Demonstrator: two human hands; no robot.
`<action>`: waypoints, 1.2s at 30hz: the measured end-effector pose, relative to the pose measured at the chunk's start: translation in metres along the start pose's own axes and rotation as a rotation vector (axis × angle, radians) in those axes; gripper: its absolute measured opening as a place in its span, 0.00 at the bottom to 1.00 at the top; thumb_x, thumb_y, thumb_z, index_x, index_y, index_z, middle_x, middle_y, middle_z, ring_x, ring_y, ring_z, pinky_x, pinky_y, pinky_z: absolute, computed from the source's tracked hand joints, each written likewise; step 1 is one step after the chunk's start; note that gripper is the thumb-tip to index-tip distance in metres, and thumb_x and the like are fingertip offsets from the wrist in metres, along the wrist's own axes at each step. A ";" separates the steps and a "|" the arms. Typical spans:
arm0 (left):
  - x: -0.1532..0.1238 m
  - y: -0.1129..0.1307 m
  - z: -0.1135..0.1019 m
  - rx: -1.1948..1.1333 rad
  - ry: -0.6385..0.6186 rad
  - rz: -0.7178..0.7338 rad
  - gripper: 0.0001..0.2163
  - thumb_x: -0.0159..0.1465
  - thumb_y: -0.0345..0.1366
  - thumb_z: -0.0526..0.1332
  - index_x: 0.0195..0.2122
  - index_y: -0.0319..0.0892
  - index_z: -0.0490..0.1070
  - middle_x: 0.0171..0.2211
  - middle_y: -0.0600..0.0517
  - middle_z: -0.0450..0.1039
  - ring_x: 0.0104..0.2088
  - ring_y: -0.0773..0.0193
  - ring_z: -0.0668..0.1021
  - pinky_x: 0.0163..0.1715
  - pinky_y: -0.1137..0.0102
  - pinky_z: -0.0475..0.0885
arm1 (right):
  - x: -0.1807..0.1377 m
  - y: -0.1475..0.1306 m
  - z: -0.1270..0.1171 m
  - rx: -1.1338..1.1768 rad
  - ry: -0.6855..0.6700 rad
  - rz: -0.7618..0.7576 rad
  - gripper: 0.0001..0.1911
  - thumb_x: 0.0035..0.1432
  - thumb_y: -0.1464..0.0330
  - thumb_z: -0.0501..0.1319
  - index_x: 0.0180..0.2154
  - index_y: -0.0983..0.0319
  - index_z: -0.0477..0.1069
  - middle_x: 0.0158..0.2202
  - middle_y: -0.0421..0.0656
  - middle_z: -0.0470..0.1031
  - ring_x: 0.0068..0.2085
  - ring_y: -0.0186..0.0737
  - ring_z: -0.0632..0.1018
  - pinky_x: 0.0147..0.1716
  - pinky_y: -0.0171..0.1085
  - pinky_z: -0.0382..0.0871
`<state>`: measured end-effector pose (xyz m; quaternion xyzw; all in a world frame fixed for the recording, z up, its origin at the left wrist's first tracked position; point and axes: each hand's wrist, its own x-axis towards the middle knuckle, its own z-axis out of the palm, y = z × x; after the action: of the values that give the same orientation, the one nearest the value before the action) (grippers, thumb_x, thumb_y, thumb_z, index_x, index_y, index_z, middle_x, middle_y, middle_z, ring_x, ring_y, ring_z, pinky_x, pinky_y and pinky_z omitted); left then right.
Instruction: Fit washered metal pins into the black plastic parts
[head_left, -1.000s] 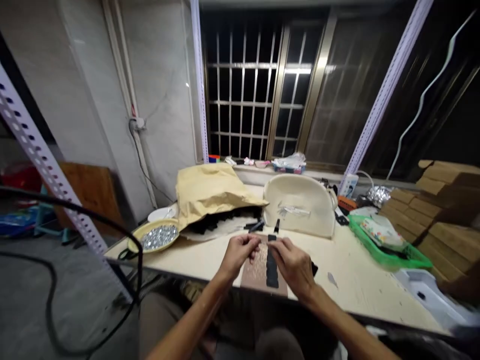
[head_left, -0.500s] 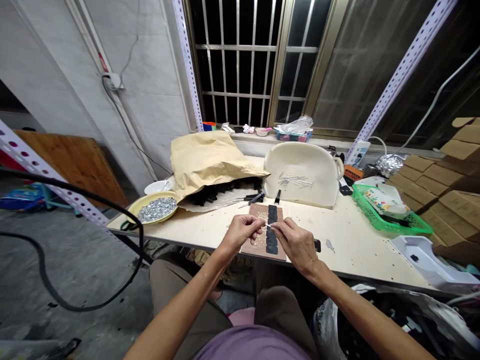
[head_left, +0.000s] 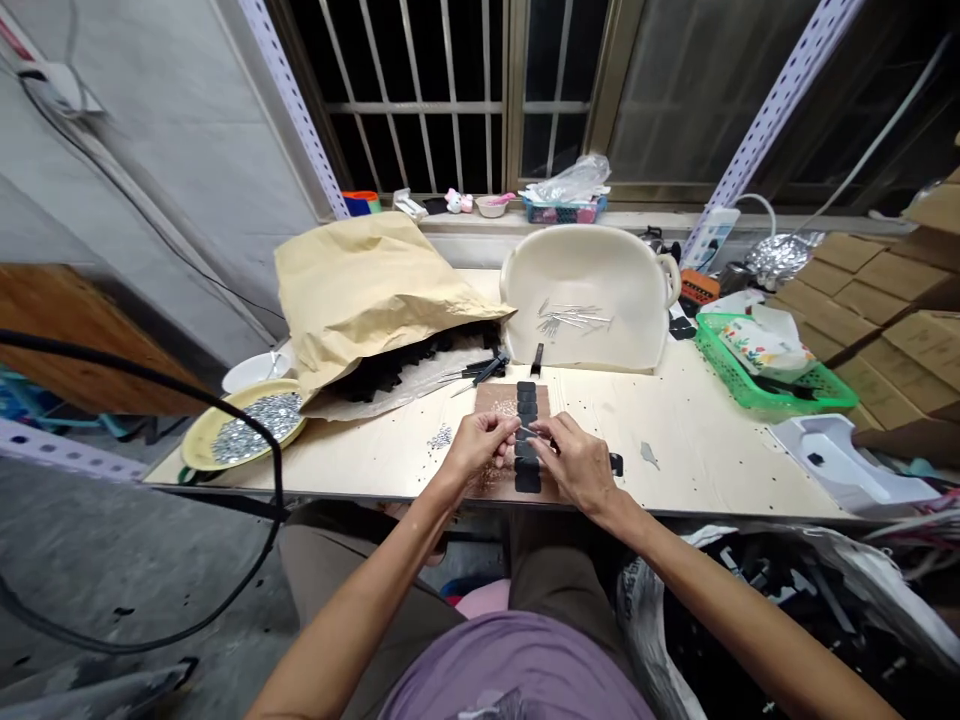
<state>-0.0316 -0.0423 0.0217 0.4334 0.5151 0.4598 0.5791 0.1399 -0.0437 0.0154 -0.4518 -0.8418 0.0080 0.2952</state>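
Note:
My left hand (head_left: pixel 481 442) is closed in a pinch above a brown board (head_left: pixel 490 400). Facing it, my right hand (head_left: pixel 579 458) pinches too, and a thin pale stick (head_left: pixel 529 431) spans the small gap between the fingertips. Its exact kind is too small to make out. Under the hands, a row of black rounded pieces (head_left: pixel 527 476) runs down the board, partly hidden by the fingers. Small shiny bits are scattered on the board's left part. Just beyond the board lies a black strip-like piece (head_left: pixel 537 359).
Left stand a yellow bowl of small metal parts (head_left: pixel 196 440) and a paper sack (head_left: pixel 360 290) spilling black pieces. Behind, a cream basin (head_left: pixel 600 265) holds thin metal rods. A green basket (head_left: pixel 780 397) and cardboard boxes (head_left: pixel 911 285) stand right. Black parts fill a bag (head_left: pixel 645 610) below.
The camera view has shifted, so the table's things appear further left and higher. Both hands stay close together over the board, with the fingertips still meeting at the thin stick.

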 end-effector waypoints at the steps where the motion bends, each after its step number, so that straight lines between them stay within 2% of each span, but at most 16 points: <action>1: 0.005 -0.002 -0.001 -0.006 0.015 -0.010 0.17 0.51 0.47 0.66 0.23 0.36 0.68 0.17 0.57 0.64 0.12 0.78 0.63 0.10 0.81 0.59 | 0.004 0.002 0.004 -0.027 -0.001 -0.007 0.10 0.65 0.64 0.52 0.41 0.59 0.70 0.37 0.42 0.73 0.34 0.34 0.74 0.30 0.31 0.60; 5: 0.022 -0.008 -0.011 -0.011 0.066 -0.045 0.17 0.52 0.47 0.66 0.24 0.36 0.68 0.17 0.58 0.65 0.11 0.78 0.63 0.09 0.81 0.56 | 0.021 0.009 0.016 -0.086 -0.031 -0.041 0.13 0.66 0.66 0.49 0.38 0.59 0.72 0.33 0.43 0.73 0.35 0.36 0.73 0.33 0.34 0.60; 11: 0.044 -0.010 -0.018 -0.019 0.088 -0.086 0.17 0.49 0.47 0.68 0.25 0.36 0.69 0.18 0.56 0.67 0.13 0.78 0.63 0.10 0.80 0.58 | 0.036 0.019 0.029 0.301 -0.123 0.129 0.11 0.65 0.63 0.51 0.42 0.57 0.70 0.38 0.40 0.74 0.36 0.34 0.75 0.33 0.32 0.65; 16: 0.058 -0.015 -0.016 -0.007 0.060 -0.122 0.17 0.50 0.47 0.67 0.25 0.36 0.69 0.18 0.56 0.68 0.12 0.78 0.63 0.10 0.81 0.57 | 0.041 0.027 0.030 0.108 -0.132 0.073 0.13 0.66 0.64 0.49 0.39 0.59 0.71 0.36 0.43 0.73 0.34 0.35 0.74 0.32 0.32 0.64; 21: 0.060 -0.015 -0.018 0.000 0.063 -0.121 0.17 0.50 0.47 0.67 0.24 0.36 0.69 0.17 0.56 0.67 0.12 0.78 0.62 0.10 0.81 0.56 | 0.045 0.030 0.032 0.294 -0.173 0.154 0.08 0.64 0.64 0.53 0.40 0.58 0.69 0.36 0.39 0.73 0.35 0.33 0.75 0.33 0.31 0.66; 26: 0.059 -0.014 -0.023 0.008 0.080 -0.132 0.19 0.50 0.49 0.66 0.22 0.36 0.68 0.16 0.56 0.66 0.11 0.77 0.61 0.09 0.80 0.55 | 0.048 0.027 0.037 0.153 -0.088 0.029 0.11 0.65 0.66 0.50 0.37 0.59 0.70 0.34 0.42 0.72 0.31 0.34 0.74 0.30 0.32 0.65; 31: 0.059 -0.009 -0.024 -0.011 0.098 -0.098 0.19 0.48 0.49 0.67 0.23 0.36 0.69 0.17 0.56 0.66 0.12 0.78 0.62 0.09 0.80 0.56 | 0.053 0.025 0.036 0.350 -0.124 0.098 0.09 0.64 0.64 0.52 0.38 0.58 0.69 0.34 0.40 0.73 0.34 0.34 0.75 0.31 0.32 0.67; 36: 0.056 -0.008 -0.022 -0.045 0.084 -0.158 0.19 0.46 0.48 0.69 0.23 0.36 0.68 0.17 0.56 0.67 0.12 0.78 0.62 0.09 0.80 0.56 | 0.049 0.025 0.035 0.128 -0.092 0.004 0.12 0.65 0.66 0.50 0.37 0.60 0.71 0.33 0.43 0.72 0.32 0.34 0.74 0.31 0.32 0.65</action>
<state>-0.0503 0.0116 0.0003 0.3586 0.5610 0.4422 0.6010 0.1207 0.0175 0.0040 -0.4326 -0.8515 0.0832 0.2844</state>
